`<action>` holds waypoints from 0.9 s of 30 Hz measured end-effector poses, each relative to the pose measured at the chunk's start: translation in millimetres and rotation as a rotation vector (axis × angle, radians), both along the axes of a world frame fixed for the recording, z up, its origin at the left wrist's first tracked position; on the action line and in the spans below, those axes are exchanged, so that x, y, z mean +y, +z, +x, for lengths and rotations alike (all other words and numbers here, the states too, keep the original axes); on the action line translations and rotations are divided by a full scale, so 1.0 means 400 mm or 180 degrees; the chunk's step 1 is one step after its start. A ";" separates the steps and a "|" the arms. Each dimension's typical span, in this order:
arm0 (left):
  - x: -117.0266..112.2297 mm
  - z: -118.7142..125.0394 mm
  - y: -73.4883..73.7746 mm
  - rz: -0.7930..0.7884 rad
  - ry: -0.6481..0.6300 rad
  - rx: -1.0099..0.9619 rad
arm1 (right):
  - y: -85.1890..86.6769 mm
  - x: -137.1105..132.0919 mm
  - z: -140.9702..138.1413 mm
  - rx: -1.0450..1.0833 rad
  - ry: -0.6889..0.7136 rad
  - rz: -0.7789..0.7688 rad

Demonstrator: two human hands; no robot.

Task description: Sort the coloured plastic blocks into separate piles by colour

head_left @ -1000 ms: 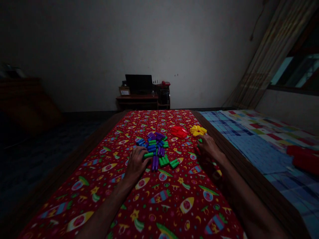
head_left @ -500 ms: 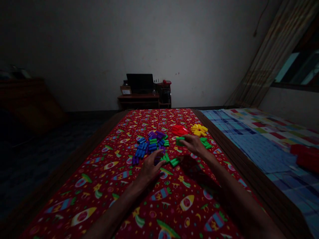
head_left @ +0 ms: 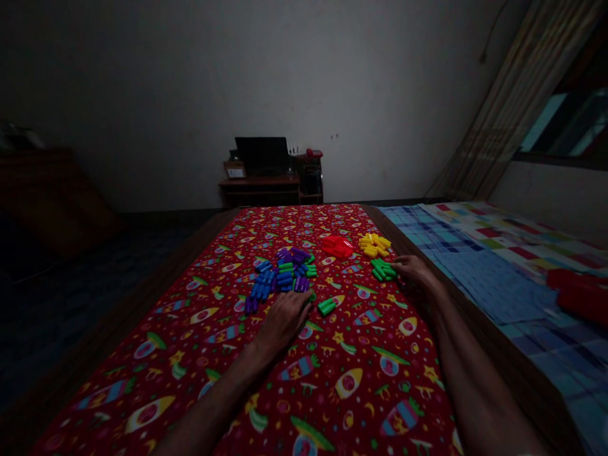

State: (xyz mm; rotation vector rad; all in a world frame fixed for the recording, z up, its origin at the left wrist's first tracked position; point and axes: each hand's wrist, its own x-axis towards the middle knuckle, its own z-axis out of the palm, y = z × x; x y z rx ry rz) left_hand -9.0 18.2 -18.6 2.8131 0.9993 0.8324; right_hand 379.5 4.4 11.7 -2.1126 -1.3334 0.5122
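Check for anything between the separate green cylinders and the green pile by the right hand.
Nothing visible: only red patterned cloth lies between the separate green cylinders and the green pile beside the right hand.

Room in a home, looking like a bedroom. Blue plaid bedding (head_left: 546, 335) and a multicolored patchwork quilt (head_left: 503, 234) are lying spread on the right; a patterned curtain (head_left: 494, 101) is hanging beside a window (head_left: 565, 123). Against the pale wall (head_left: 380, 76), a small wooden desk (head_left: 259, 182) is holding a black monitor (head_left: 261, 155), with a red item (phone-like, too small to confirm) (head_left: 314, 153) sitting nearby. A wooden cabinet (head_left: 38, 190) is standing at far left, in shadow. Cartoon rocket-print cloth (head_left: 180, 329) is covering the foreground surface, adding to the household look.
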 end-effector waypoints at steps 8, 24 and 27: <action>0.005 0.026 0.051 -0.1407 0.0575 -0.1598 | 0.113 0.007 -0.193 -0.0363 0.0603 0.0859; -0.068 0.048 0.002 -0.0866 -0.0609 -0.0506 | 0.093 0.007 -0.149 -0.1478 -0.0284 0.0888; -0.071 0.060 -0.017 -0.0762 -0.0773 -0.0258 | 0.047 0.000 -0.076 -0.1352 -0.0606 0.0579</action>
